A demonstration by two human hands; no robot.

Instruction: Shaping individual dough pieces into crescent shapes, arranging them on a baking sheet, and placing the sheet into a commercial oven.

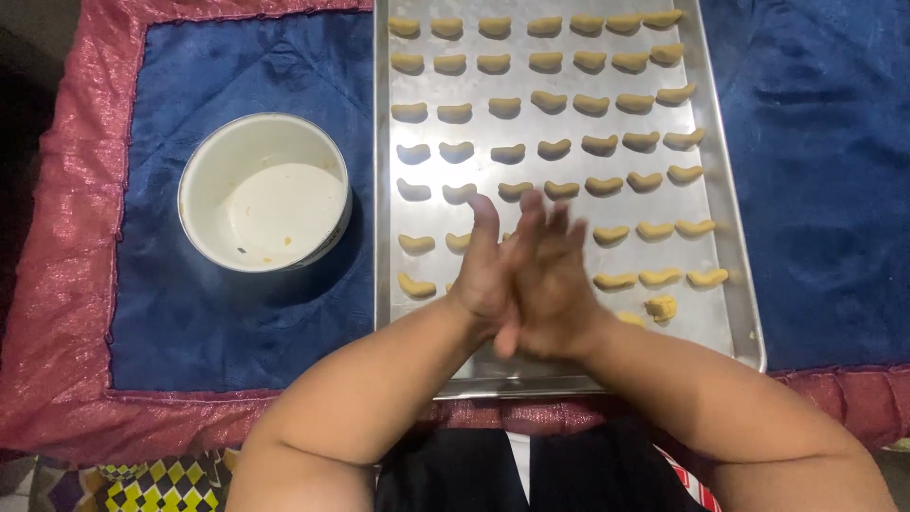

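My left hand [483,275] and my right hand [555,284] are pressed palm to palm over the near part of a metal baking tray [384,284]. Whatever lies between the palms is hidden. The tray carries several rows of small curved pieces of yellow dough [550,100]. One rougher lump of dough [661,307] lies near the tray's front right corner, just right of my right hand.
A white round bowl [263,192], nearly empty with a few crumbs, stands left of the tray. Both rest on a blue cloth [227,313] with a shiny pink border [57,284]. A patterned fabric shows at the bottom left.
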